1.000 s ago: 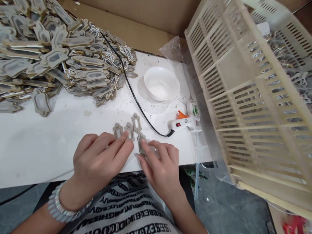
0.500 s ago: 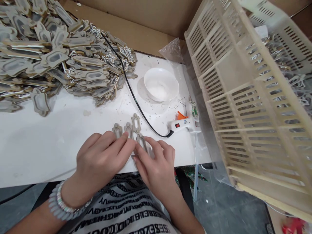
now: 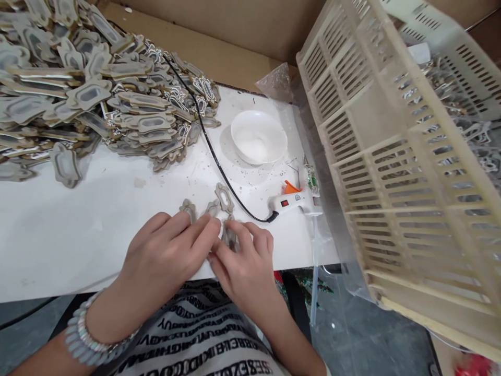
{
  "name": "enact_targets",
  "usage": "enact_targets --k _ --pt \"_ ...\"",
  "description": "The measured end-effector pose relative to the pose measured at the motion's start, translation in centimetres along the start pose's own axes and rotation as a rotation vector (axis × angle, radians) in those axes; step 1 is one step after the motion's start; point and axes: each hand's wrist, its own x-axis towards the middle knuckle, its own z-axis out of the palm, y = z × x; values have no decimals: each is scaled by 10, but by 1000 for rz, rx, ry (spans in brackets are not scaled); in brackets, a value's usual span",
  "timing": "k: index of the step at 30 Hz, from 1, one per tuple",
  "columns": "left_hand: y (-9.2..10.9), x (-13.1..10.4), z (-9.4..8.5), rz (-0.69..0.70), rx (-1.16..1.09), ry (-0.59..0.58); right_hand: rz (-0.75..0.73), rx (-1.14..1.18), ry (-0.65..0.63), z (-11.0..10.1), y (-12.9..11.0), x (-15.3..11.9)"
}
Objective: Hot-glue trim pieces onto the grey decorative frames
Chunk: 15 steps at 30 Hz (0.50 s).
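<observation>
the right hand (image 3: 245, 258) has its fingers drawn narrow over a small ornate frame (image 3: 231, 241) near the table's front edge; whether it pinches or merely presses this piece, i cannot tell. the left hand (image 3: 172, 248) is curled in beside it, the fingers of the two meeting, perhaps so that both can work on one small spot; its fingertips are hidden, so its grip is unclear too. just beyond lie three matching frames: a left frame (image 3: 188, 208), a middle frame (image 3: 212, 208) partly covered by the fingers, and a far frame (image 3: 224, 197), probably set close together for easy handling. to the right, the glue gun (image 3: 287, 202) rests with its handle toward the hands, seemingly within easy reach, its black cable (image 3: 214, 156) running back past the white bowl (image 3: 260, 151). farther off, a heap of frames (image 3: 148, 122) covers the back left of the table (image 3: 97, 224), leaving the front for handwork, while a slatted plastic crate (image 3: 371, 109) stands tilted at the right.
</observation>
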Motion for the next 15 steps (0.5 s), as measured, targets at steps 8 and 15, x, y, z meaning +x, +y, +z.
enact_targets --k 8,15 --pt "-6 -14 0 -67 -116 -39 13 0 6 -2 2 0" --pt "-10 -29 2 -232 -255 -7 53 25 56 -2 7 2"
